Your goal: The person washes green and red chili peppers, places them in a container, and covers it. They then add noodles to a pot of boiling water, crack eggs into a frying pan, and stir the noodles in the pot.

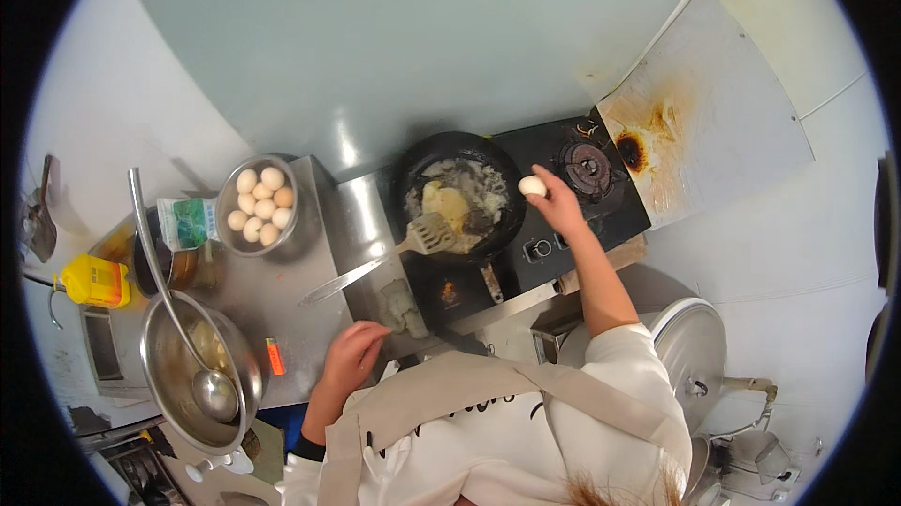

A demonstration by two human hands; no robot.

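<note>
My right hand (559, 207) holds a pale egg (532, 186) in its fingertips just off the right rim of a black frying pan (517, 217). In the pan, a yellow-and-white frying egg (443, 203) sits amid bubbling oil. A slotted metal turner (429, 233) lies across the pan's lower left rim, its head over the food and its handle reaching out to the left. My left hand (353, 357) hovers near the counter's front edge, left of a crumpled grey-green cloth (405, 305). Its fingers are loosely curled and the palm is hidden; nothing shows in it.
A metal bowl of several eggs (292, 224) stands on the steel counter (310, 238). Nearby are an orange lighter (274, 356), a yellow bottle (95, 281) and a large steel basin (250, 393) with a ladle (215, 393). A second burner (588, 166) is right of the pan.
</note>
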